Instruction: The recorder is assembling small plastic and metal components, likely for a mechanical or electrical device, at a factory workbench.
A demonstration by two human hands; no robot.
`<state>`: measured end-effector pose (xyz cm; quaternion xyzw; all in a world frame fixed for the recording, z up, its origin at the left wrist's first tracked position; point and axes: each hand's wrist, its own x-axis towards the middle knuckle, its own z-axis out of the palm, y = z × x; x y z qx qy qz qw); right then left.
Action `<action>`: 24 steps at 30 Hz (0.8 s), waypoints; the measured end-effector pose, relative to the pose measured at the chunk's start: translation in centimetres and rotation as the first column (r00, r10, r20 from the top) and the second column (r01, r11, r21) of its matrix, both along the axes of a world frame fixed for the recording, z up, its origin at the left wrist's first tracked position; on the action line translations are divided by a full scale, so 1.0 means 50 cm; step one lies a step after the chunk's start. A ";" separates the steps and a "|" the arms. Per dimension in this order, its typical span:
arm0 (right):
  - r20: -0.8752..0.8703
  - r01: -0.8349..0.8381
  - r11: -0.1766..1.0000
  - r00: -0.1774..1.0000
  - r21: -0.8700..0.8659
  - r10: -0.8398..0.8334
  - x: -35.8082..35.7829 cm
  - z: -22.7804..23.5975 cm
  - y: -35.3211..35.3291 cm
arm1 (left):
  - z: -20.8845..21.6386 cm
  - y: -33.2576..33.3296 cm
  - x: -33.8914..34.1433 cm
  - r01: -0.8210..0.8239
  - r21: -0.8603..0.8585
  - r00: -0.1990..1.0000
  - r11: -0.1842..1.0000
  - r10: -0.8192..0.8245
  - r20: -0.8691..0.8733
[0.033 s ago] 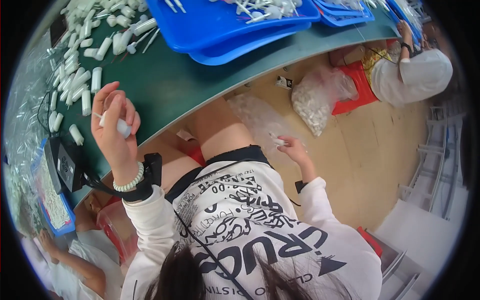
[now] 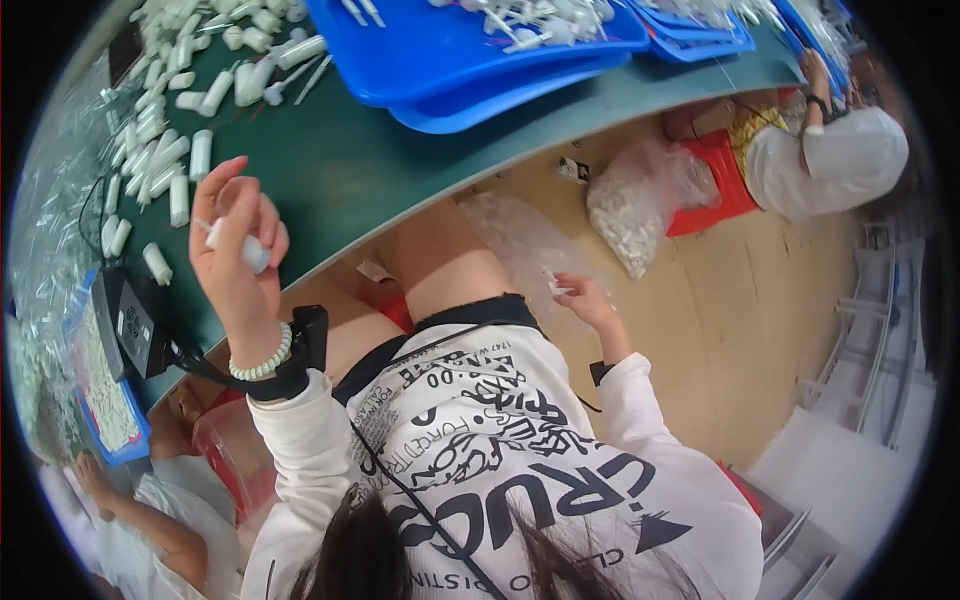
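My left hand [image 2: 236,250] is raised over the near edge of the green table [image 2: 330,165], its fingers curled round a small white plastic cylinder [image 2: 257,256]. A thin white end [image 2: 208,228] pokes out on the other side of that hand. Out to the right, beyond my thigh, my right hand [image 2: 588,300] pinches a small white plastic piece [image 2: 555,285] at its fingertips. Beneath it a clear plastic bag [image 2: 515,235] lies low by the floor. Loose white cylinders [image 2: 165,165] are scattered on the table just past my left hand.
Stacked blue trays [image 2: 440,85] hold white stemmed parts. A black box with cables [image 2: 130,325] stands at the left, beside a blue tray of small parts [image 2: 112,415]. On the right sit a filled clear bag [image 2: 630,215] and a red stool [image 2: 708,180]. People work on both sides.
The whole view has shifted slightly. The white piece at my right fingertips sits a little differently; my left hand keeps its grip on the cylinder.
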<state>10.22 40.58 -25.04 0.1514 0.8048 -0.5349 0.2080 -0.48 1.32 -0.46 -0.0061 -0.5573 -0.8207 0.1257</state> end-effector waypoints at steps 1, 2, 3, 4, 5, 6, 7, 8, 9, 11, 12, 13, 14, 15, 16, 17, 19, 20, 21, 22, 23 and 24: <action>-0.020 -0.084 0.996 0.996 0.021 0.084 -0.022 -0.017 -0.009 | 0.003 0.001 0.001 0.029 0.020 1.000 0.999 -0.029 -0.002; -0.030 -0.115 0.993 0.993 0.015 0.116 -0.031 -0.024 -0.009 | 0.006 0.004 0.000 0.057 0.040 0.998 0.998 -0.057 -0.005; -0.002 -0.149 0.977 0.988 0.154 0.151 -0.029 -0.031 -0.002 | 0.010 -0.001 0.001 0.087 0.085 0.996 0.993 -0.087 -0.005; 0.022 -0.181 0.938 0.983 0.295 0.183 -0.032 -0.035 0.009 | 0.009 -0.005 -0.002 0.116 0.133 0.993 0.984 -0.116 -0.010; 0.058 -0.268 0.864 0.961 0.426 0.270 -0.031 -0.026 0.020 | 0.014 -0.006 -0.003 0.144 0.158 0.989 0.977 -0.148 0.017; 0.096 -0.343 0.763 0.932 0.548 0.350 -0.041 0.002 0.018 | 0.010 -0.014 -0.005 0.158 0.302 0.985 0.940 -0.173 0.025; 0.205 -0.420 0.743 0.906 0.520 0.369 -0.078 0.132 -0.050 | 0.004 -0.032 0.002 0.149 0.399 0.985 0.905 -0.170 0.017; 0.211 -0.432 0.768 0.902 0.472 0.378 -0.087 0.200 -0.060 | -0.001 -0.041 -0.002 0.262 0.501 0.960 0.825 -0.275 -0.050; 0.221 -0.450 0.791 0.893 0.415 0.392 -0.098 0.253 -0.071 | 0.001 -0.037 0.001 0.277 0.558 0.955 0.782 -0.290 -0.068; 0.112 -0.456 0.878 0.889 0.146 0.443 -0.134 0.410 -0.155 | -0.001 -0.036 0.004 0.297 0.639 0.948 0.710 -0.301 -0.106; 0.019 -0.468 0.882 0.884 0.055 0.468 -0.148 0.474 -0.195 | -0.002 -0.040 0.004 0.307 0.667 0.945 0.679 -0.299 -0.130; -0.074 -0.483 0.875 0.874 -0.039 0.480 -0.162 0.519 -0.234 | -0.004 -0.041 0.005 0.312 0.688 0.944 0.655 -0.294 -0.149; -0.223 -0.480 0.875 0.860 -0.055 0.458 -0.174 0.551 -0.275 | -0.004 -0.044 0.006 0.299 0.687 0.951 0.663 -0.267 -0.156; -0.365 -0.474 0.877 0.831 -0.072 0.420 -0.186 0.573 -0.314 | -0.006 -0.042 0.005 0.294 0.694 0.950 0.657 -0.277 -0.141; -0.473 -0.470 0.880 0.791 -0.066 0.387 -0.201 0.585 -0.361 | -0.008 -0.043 0.004 0.287 0.698 0.951 0.656 -0.285 -0.123; -0.575 -0.469 0.881 0.738 -0.060 0.354 -0.215 0.592 -0.416 | -0.017 -0.053 0.006 0.280 0.697 0.954 0.661 -0.275 -0.122; -0.703 -0.525 0.850 0.624 -0.052 0.342 -0.247 0.581 -0.493 | -0.011 -0.042 0.004 0.196 0.671 0.976 0.715 -0.210 -0.061; -0.715 -0.550 0.834 0.604 -0.054 0.352 -0.259 0.577 -0.523 | -0.009 -0.033 0.002 0.119 0.640 0.987 0.759 -0.159 0.005; -0.751 -0.562 0.827 0.540 0.014 0.379 -0.264 0.575 -0.551 | -0.007 -0.030 0.004 0.083 0.630 0.991 0.772 -0.132 0.030; -0.781 -0.567 0.820 0.475 0.081 0.406 -0.266 0.573 -0.571 | 0.000 -0.025 0.003 0.051 0.609 0.992 0.792 -0.110 0.060; -0.782 -0.574 0.815 0.469 0.083 0.410 -0.264 0.568 -0.582 | -0.003 -0.031 0.003 0.070 0.583 0.990 0.810 -0.127 0.058; -0.788 -0.544 0.834 0.473 0.092 0.395 -0.260 0.562 -0.591 | -0.007 -0.037 0.006 0.084 0.557 0.989 0.826 -0.139 0.058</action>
